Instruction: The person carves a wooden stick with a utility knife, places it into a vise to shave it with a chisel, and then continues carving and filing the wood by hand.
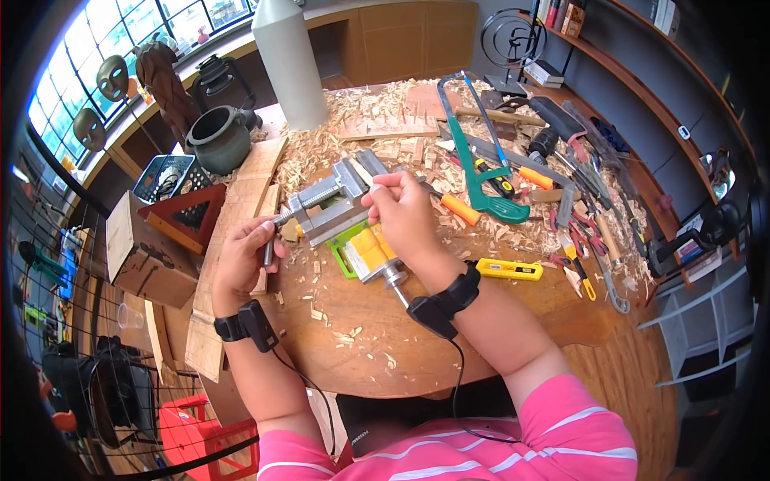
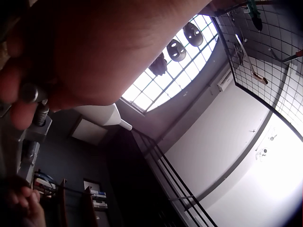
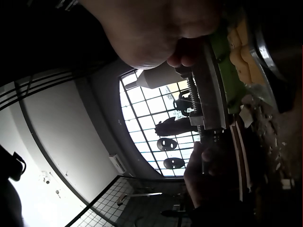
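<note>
A metal vise (image 1: 330,204) stands on the wooden table, its threaded screw pointing left. The left hand (image 1: 247,250) grips the vise's handle bar (image 1: 269,253) at the screw's end; in the left wrist view the bar's round end (image 2: 31,93) shows between the fingers. At the vise's jaws, the right hand (image 1: 403,215) pinches a small light piece (image 1: 367,181), partly hidden by the fingers. Below that hand is a yellow and green clamp (image 1: 369,250) with a metal screw. The right wrist view shows the right hand (image 3: 156,33) over the vise and the left hand (image 3: 201,172) at the handle.
Wood shavings (image 1: 337,116) cover the table's back. A green hacksaw (image 1: 469,172), orange-handled tools (image 1: 459,210) and other tools lie to the right, a yellow cutter (image 1: 508,269) near the right forearm. Long planks (image 1: 233,248) line the left edge; a tall grey bottle (image 1: 290,64) stands behind.
</note>
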A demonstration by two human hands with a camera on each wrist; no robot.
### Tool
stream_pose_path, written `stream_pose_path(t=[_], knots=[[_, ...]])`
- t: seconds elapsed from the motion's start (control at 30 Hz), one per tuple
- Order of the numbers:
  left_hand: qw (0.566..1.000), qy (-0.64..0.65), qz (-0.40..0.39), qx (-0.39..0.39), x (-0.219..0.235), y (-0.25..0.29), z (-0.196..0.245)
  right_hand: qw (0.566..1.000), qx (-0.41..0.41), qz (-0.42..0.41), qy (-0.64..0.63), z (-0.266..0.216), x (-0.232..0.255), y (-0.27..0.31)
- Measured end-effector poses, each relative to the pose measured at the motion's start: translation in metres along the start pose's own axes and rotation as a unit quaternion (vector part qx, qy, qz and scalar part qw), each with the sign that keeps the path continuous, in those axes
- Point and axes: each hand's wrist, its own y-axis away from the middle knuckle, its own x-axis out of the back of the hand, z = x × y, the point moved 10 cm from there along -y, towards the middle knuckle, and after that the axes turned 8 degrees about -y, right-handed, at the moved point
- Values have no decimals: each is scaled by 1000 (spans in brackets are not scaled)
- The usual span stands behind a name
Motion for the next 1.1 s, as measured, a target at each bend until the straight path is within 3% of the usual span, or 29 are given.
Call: stream_pose_path(t=[0.03, 0.17, 0.23, 0.43, 0.63, 0.77, 0.87, 1.1], knots=[[1000, -2, -2, 1, 1, -1, -1, 997, 36, -9, 61, -6, -2, 2], [1000, -9, 13, -2, 0, 1, 1, 997, 66, -4, 40, -5, 0, 3], [1000, -18, 25, -1, -2, 2, 3, 1000, 10, 13, -16, 0, 3, 1], [998, -46, 37, -5, 1, 2, 0, 999, -9, 25, 36, -5, 0, -3], [997, -67, 24, -16, 0, -1, 1, 995, 14, 79, 52, -3, 5, -4], [997, -75, 21, -16, -1, -2, 0, 994, 18, 86, 61, -4, 6, -8], [996, -89, 20, -14, 0, -3, -2, 995, -23, 88, 48, -2, 3, -6], [993, -106, -19, -43, -6, 3, 4, 996, 13, 83, 17, 3, 3, -9]])
